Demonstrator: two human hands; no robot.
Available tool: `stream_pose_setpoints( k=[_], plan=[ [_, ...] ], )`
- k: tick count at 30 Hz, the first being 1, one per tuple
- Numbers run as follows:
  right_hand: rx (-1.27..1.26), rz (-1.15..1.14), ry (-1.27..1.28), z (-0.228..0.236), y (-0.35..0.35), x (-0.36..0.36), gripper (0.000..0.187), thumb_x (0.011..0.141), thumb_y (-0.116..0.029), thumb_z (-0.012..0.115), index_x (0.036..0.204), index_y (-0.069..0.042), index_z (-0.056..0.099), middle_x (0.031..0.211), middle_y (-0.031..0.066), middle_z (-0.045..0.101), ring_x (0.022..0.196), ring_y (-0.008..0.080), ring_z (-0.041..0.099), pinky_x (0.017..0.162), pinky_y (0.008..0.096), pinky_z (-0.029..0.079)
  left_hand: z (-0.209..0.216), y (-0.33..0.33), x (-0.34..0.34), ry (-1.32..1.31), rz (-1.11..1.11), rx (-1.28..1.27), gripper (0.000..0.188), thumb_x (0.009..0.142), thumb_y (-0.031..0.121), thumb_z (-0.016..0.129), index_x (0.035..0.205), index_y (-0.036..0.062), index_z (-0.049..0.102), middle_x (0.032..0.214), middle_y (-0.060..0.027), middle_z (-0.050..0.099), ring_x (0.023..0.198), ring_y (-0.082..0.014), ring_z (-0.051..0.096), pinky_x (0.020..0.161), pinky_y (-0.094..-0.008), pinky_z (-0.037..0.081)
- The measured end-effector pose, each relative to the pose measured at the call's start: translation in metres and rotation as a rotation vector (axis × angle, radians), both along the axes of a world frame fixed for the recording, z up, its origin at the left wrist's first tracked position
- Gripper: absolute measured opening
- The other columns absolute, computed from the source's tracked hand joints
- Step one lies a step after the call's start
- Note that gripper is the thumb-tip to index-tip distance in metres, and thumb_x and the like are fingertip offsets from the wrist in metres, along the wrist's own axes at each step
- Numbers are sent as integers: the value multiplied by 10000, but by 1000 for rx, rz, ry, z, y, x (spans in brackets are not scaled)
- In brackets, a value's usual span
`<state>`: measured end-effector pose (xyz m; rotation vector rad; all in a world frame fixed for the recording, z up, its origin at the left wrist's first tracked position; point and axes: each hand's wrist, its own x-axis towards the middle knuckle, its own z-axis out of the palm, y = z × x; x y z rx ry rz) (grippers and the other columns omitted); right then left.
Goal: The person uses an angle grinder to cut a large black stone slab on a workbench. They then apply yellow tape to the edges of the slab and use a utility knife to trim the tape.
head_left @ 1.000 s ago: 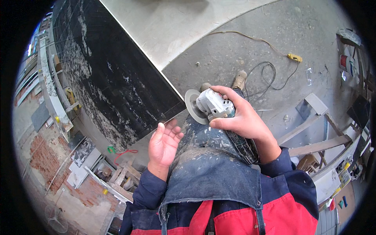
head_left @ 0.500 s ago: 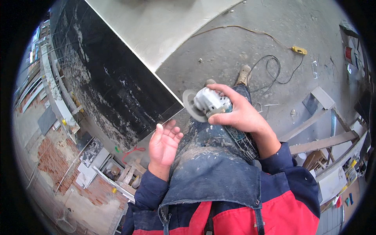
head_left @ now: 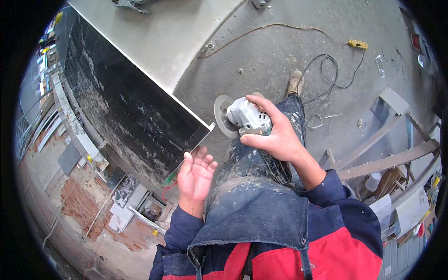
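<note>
One grinder (head_left: 252, 116) gripped at centre in the right hand (head_left: 277, 133), left hand (head_left: 196, 179) palm up.
Right thumb near, fingers far, wrapped around the white head; disc (head_left: 220, 115) facing left, just beside the right corner of the black panel (head_left: 144, 112). Left fingers loosely bent and slightly apart at the panel's near edge, too overlapped to tell if touching. Hidden in part behind the right hand: the grinder's dark handle (head_left: 275, 167). Cut off: the panel's far end and, hard to make out, a grey object (head_left: 133, 5) at far left.
</note>
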<state>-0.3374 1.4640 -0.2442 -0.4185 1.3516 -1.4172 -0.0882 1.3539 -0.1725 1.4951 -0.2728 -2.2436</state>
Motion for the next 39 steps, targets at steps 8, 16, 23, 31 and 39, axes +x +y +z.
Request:
stream_pose_setpoints(
  k=[8, 16, 23, 31, 39],
  plan=[
    [-106, -87, 64, -18, -8, 20, 854, 711, -123, 861, 1467, -32, 476, 1336, 108, 582, 1255, 195, 544, 1084, 340, 417, 4, -5, -1, -22, -73, 0, 383, 1072, 376, 494, 1287, 74, 590, 1244, -104, 682, 1047, -250, 646, 943, -457, 522],
    [-161, -128, 107, -24, -16, 26, 846, 714, -143, 867, 1460, -36, 483, 1337, 111, 585, 1244, 192, 549, 1075, 342, 425, 3, -7, 1, -16, -94, 3, 401, 1076, 381, 482, 1310, 73, 586, 1241, -103, 688, 1052, -249, 653, 948, -456, 525],
    [-103, -131, -41, -38, -26, 21, 841, 711, -169, 873, 1451, -46, 494, 1318, 129, 598, 1238, 203, 551, 1072, 344, 424, 1, -5, 2, 13, -89, -9, 404, 1079, 375, 476, 1317, 69, 588, 1251, -106, 688, 1057, -250, 654, 949, -457, 524],
    [-184, -134, -2, -19, -19, 22, 821, 688, -229, 850, 1418, -45, 522, 1338, 169, 603, 1244, 291, 589, 1073, 382, 445, 1, -5, 0, 1, -80, -14, 408, 1071, 380, 493, 1316, 69, 591, 1246, -108, 690, 1053, -253, 655, 950, -464, 523],
    [-11, -52, -65, -38, -32, 5, 834, 703, -202, 853, 1438, -23, 503, 1310, 154, 622, 1224, 225, 577, 1063, 352, 434, 1, -4, 0, -10, -71, -15, 399, 1067, 376, 503, 1305, 70, 595, 1242, -109, 691, 1048, -255, 657, 941, -464, 529]
  ],
)
